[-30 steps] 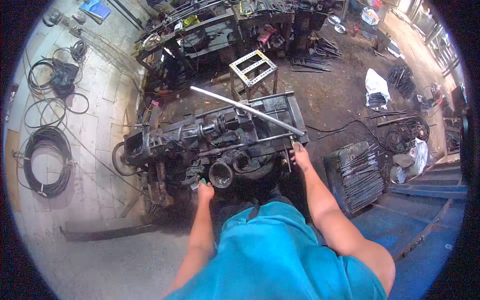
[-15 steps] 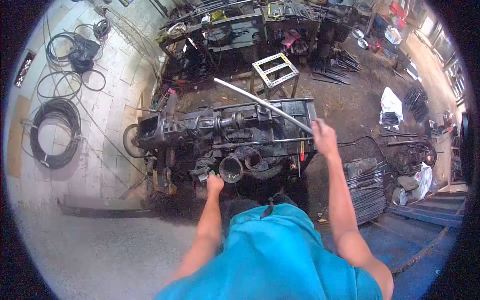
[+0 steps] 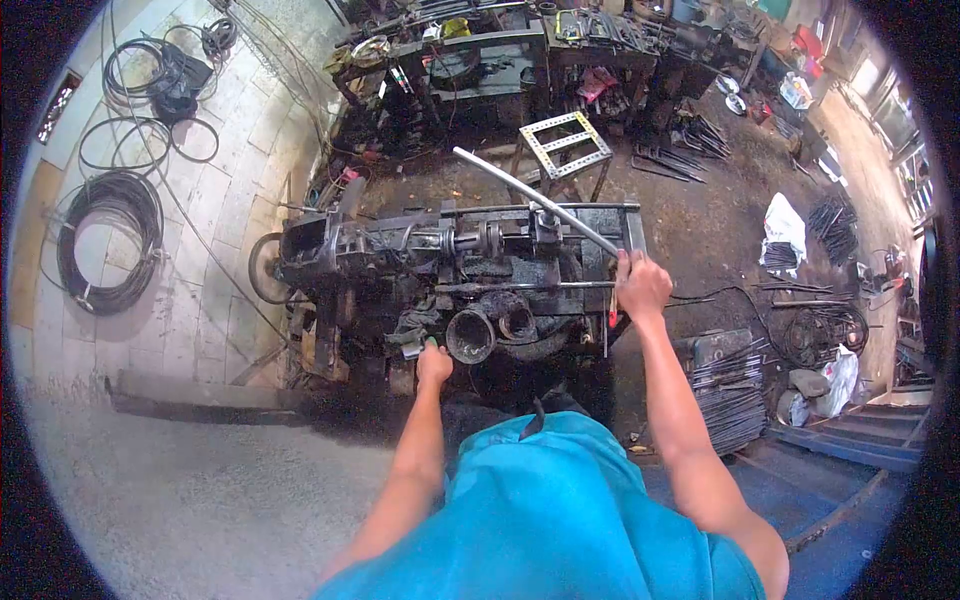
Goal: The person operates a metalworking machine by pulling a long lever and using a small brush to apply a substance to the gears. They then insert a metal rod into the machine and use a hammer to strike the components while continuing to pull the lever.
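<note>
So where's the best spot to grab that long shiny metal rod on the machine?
Probably the near end of the shiny rod, where the right hand already closes on it. Come from the machine's right side: the rod slants up and away over the machine, so only that low end looks within easy reach.

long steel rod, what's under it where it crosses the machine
The rod slants over the dark machine, passing a clamp block. Its near end is covered by the right hand. The left hand rests by an open pipe.
</note>
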Demonstrator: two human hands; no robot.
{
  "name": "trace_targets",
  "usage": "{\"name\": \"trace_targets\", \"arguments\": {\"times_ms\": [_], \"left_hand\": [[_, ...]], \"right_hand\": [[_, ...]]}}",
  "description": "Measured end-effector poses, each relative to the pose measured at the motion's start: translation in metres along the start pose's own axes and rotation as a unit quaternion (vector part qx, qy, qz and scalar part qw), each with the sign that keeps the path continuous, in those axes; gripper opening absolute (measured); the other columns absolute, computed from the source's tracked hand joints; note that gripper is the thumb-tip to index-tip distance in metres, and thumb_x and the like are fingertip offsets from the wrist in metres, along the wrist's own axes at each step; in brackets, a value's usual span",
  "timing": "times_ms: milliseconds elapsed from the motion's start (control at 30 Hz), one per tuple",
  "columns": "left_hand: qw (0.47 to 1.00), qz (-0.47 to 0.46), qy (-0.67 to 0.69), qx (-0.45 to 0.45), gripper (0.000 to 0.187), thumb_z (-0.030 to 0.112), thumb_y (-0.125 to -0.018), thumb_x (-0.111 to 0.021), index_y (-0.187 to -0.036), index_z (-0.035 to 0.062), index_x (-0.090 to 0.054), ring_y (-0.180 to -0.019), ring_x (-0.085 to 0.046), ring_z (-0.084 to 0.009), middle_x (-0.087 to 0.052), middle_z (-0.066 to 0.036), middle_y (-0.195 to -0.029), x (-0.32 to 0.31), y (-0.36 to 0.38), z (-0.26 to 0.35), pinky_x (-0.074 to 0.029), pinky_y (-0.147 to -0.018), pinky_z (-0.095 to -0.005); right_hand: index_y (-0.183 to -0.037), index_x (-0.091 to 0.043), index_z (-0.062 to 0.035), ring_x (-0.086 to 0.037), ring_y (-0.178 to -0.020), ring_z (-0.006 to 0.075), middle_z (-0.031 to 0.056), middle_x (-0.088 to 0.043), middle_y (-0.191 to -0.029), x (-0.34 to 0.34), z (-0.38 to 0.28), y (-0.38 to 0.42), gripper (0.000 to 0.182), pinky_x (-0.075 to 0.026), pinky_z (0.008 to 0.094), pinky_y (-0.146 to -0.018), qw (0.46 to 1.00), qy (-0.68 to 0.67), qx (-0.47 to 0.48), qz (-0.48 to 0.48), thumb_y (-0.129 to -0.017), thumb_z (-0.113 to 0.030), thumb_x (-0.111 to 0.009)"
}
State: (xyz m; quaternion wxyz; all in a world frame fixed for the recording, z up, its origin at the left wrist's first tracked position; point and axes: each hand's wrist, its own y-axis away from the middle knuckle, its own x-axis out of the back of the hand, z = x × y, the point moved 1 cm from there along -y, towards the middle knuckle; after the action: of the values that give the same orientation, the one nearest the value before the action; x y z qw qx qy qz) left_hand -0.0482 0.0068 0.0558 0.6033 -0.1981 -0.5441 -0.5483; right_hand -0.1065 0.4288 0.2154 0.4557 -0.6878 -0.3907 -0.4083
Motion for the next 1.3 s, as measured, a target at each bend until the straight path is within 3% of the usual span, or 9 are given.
{"name": "trace_targets", "arguments": {"times_ms": [200,267,367,467,567,867,1000,1133,1300], "left_hand": [[0.999,-0.029,0.017,0.021,0.039,0.021,-0.089,-0.049,-0.116,-0.0079,-0.051,-0.106,-0.057,-0.0454,-0.06,-0.032,-0.109,0.009,0.001,0.008,-0.045,-0.09,-0.0498],[1.0,-0.018,-0.001,0.013,0.038,0.021,-0.089,-0.05,-0.114,-0.0078,-0.052,-0.104,-0.058,-0.046,-0.06,-0.032,-0.107,0.007,-0.001,0.007,-0.046,-0.088,-0.0502],[1.0,-0.012,-0.01,-0.005,0.032,0.018,-0.086,-0.047,-0.106,-0.006,-0.053,-0.093,-0.061,-0.0478,-0.062,-0.033,-0.096,0.0,-0.008,-0.002,-0.048,-0.082,-0.0526],[0.999,-0.017,-0.025,-0.026,0.031,0.018,-0.086,-0.048,-0.105,-0.0061,-0.053,-0.094,-0.061,-0.0473,-0.062,-0.033,-0.098,0.006,-0.002,0.002,-0.048,-0.082,-0.0521],[0.999,-0.005,-0.02,-0.024,0.033,0.018,-0.087,-0.048,-0.107,-0.0072,-0.053,-0.096,-0.061,-0.0464,-0.062,-0.032,-0.099,0.004,-0.003,0.002,-0.048,-0.083,-0.0515],[1.0,-0.025,-0.004,0.012,0.035,0.021,-0.089,-0.05,-0.114,-0.0034,-0.052,-0.101,-0.06,-0.0445,-0.062,-0.03,-0.104,-0.002,-0.004,-0.004,-0.047,-0.087,-0.0502],[0.999,-0.013,-0.001,0.029,0.033,0.021,-0.089,-0.05,-0.11,-0.0037,-0.053,-0.101,-0.059,-0.0449,-0.062,-0.03,-0.104,0.006,0.005,0.007,-0.047,-0.087,-0.0503],[0.999,-0.022,-0.02,0.02,0.034,0.021,-0.089,-0.05,-0.112,-0.004,-0.051,-0.101,-0.06,-0.0446,-0.063,-0.03,-0.104,0.005,0.003,0.006,-0.047,-0.086,-0.0511],[0.999,-0.021,-0.016,0.036,0.034,0.02,-0.089,-0.049,-0.113,-0.0042,-0.051,-0.1,-0.06,-0.0444,-0.063,-0.03,-0.103,0.012,0.014,0.011,-0.047,-0.086,-0.0511]], "right_hand": [[-0.077,-0.059,-0.0053,-0.065,-0.066,0.0352,0.0171,-0.066,-0.076,0.003,-0.012,0.003,0.038,-0.048,0.0462,-0.063,0.998,-0.011,0.038,0.057,-0.095,-0.035,-0.044],[-0.077,-0.059,-0.0065,-0.064,-0.065,0.0346,0.0161,-0.065,-0.073,0.0,-0.009,-0.002,0.035,-0.048,0.045,-0.064,0.998,-0.003,-0.008,0.064,-0.094,-0.033,-0.045],[-0.076,-0.061,-0.0067,-0.064,-0.065,0.0339,0.0156,-0.065,-0.072,-0.004,0.0,0.003,0.035,-0.048,0.045,-0.064,0.997,-0.002,0.001,0.08,-0.094,-0.032,-0.045],[-0.076,-0.062,-0.0068,-0.064,-0.065,0.0337,0.0159,-0.065,-0.073,-0.006,-0.001,0.007,0.035,-0.048,0.0454,-0.064,0.998,-0.001,-0.001,0.068,-0.094,-0.031,-0.045],[-0.074,-0.062,-0.007,-0.064,-0.064,0.0338,0.0162,-0.066,-0.072,0.006,-0.011,0.005,0.035,-0.047,0.0465,-0.063,0.995,-0.006,0.033,0.096,-0.094,-0.031,-0.045],[-0.073,-0.061,-0.0065,-0.064,-0.064,0.0348,0.0167,-0.065,-0.07,-0.014,0.006,0.007,0.035,-0.047,0.0468,-0.062,0.994,-0.015,0.02,0.111,-0.093,-0.031,-0.045],[-0.075,-0.062,-0.0059,-0.064,-0.063,0.0355,0.0173,-0.065,-0.07,-0.002,-0.004,0.003,0.035,-0.048,0.0469,-0.063,0.995,-0.009,0.029,0.092,-0.093,-0.03,-0.045],[-0.077,-0.064,-0.0049,-0.064,-0.067,0.0358,0.0184,-0.066,-0.075,-0.008,0.006,0.001,0.036,-0.048,0.0464,-0.064,0.996,-0.019,-0.032,0.086,-0.093,-0.03,-0.044],[-0.074,-0.063,-0.0054,-0.064,-0.067,0.0346,0.0176,-0.066,-0.074,-0.006,0.0,0.008,0.033,-0.048,0.0458,-0.065,0.996,0.01,0.021,0.083,-0.092,-0.028,-0.045]]}}
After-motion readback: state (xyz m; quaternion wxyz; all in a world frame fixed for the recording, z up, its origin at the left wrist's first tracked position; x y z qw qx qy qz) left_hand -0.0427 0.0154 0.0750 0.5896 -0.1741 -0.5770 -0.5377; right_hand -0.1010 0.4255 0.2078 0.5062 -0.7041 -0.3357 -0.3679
